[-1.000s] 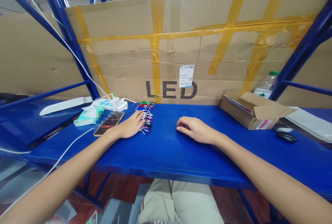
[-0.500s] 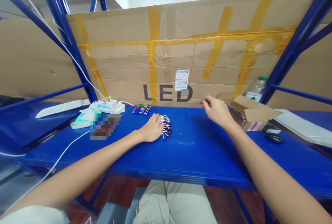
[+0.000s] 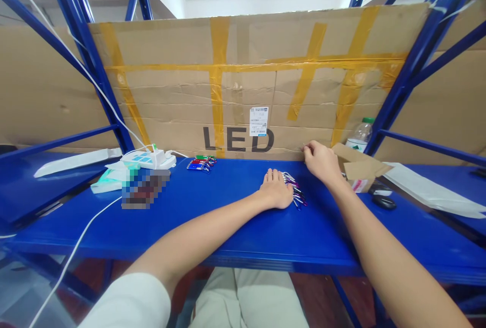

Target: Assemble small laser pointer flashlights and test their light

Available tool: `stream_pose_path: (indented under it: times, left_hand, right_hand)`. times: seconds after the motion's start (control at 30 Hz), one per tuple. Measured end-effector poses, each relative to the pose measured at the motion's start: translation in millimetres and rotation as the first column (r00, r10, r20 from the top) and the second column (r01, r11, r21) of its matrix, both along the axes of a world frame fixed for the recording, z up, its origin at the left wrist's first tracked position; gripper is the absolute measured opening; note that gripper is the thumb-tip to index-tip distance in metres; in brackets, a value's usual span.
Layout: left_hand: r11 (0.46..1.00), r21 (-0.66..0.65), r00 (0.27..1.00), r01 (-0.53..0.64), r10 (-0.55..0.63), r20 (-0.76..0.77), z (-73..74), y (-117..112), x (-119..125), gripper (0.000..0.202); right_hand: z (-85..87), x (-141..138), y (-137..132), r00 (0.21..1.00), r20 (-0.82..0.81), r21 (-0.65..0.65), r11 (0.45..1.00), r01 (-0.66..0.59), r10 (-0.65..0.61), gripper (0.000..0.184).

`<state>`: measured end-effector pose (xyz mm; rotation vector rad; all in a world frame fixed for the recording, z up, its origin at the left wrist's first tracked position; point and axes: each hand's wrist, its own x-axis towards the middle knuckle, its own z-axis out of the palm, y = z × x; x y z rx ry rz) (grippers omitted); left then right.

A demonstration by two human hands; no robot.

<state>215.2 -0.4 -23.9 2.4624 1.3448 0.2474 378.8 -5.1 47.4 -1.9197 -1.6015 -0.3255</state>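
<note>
My left hand point(image 3: 276, 190) lies flat, fingers together and stretched out, on the blue shelf top point(image 3: 235, 221), its right edge pressed against a bunch of small coloured carabiner key rings point(image 3: 296, 192). My right hand point(image 3: 322, 162) is curled at the near flap of an open cardboard box point(image 3: 360, 171) at the back right; its fingers grip the flap edge. A second small pile of coloured key rings point(image 3: 200, 164) lies further left, under the "LED" lettering.
A taped cardboard sheet point(image 3: 243, 85) walls off the back. At the left are a white power strip point(image 3: 149, 158), a cable point(image 3: 76, 252), a phone point(image 3: 143, 189) and packets. A plastic bottle point(image 3: 359, 136) and a black mouse point(image 3: 383, 201) sit by the box. Blue rack posts frame both sides.
My left hand has slid the bunch of key rings to the right across the shelf, leaving a few behind. My right hand has moved from mid-shelf to the box flap.
</note>
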Motion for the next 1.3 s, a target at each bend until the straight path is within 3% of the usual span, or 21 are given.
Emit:
stream_pose_path:
  times: [0.2, 0.47, 0.6, 0.73, 0.83, 0.93, 1.03, 1.3]
  left_hand:
    - [1.000, 0.005, 0.999, -0.017, 0.017, 0.030, 1.1, -0.3, 14.4, 0.082]
    - [0.997, 0.081, 0.999, -0.018, 0.014, 0.052, 9.0, 4.4, -2.8, 0.077]
    - [0.983, 0.186, 1.000, 0.004, -0.009, 0.025, 20.9, 18.8, -59.2, 0.074]
    - [0.964, 0.260, 0.998, -0.060, 0.066, -0.016, 31.8, 52.0, -161.6, 0.074]
    - [0.944, 0.290, 0.976, -0.154, 0.191, -0.102, 36.6, 83.0, -237.6, 0.094]
    - [0.949, 0.264, 0.966, -0.174, 0.217, -0.144, 36.6, 107.7, -284.8, 0.116]
    - [0.958, 0.234, 0.962, -0.164, 0.208, -0.176, 30.7, 123.3, -298.9, 0.125]
    - [0.951, 0.233, 0.952, -0.201, 0.245, -0.181, 4.8, 136.1, -286.8, 0.114]
  right_hand:
    - [-4.7, -2.5, 1.4, 0.998, 0.049, -0.001, 0.999, -0.039, 0.039, 0.031]
    - [-6.4, -5.4, 1.8, 0.992, 0.107, -0.116, 0.992, -0.055, 0.067, 0.030]
    - [-9.3, -6.2, 3.2, 0.976, 0.159, -0.241, 0.965, -0.107, 0.148, 0.032]
    - [-14.2, -4.3, 7.0, 0.960, 0.169, -0.315, 0.935, -0.160, 0.222, 0.030]
    - [-18.9, -2.7, 10.8, 0.953, 0.171, -0.337, 0.924, -0.181, 0.249, 0.029]
    - [-22.8, -2.0, 13.9, 0.945, 0.178, -0.356, 0.913, -0.197, 0.273, 0.030]
    - [-25.1, -1.3, 15.6, 0.934, 0.190, -0.375, 0.902, -0.215, 0.302, 0.031]
    - [-29.1, 3.0, 19.9, 0.929, 0.188, -0.383, 0.895, -0.230, 0.319, 0.031]
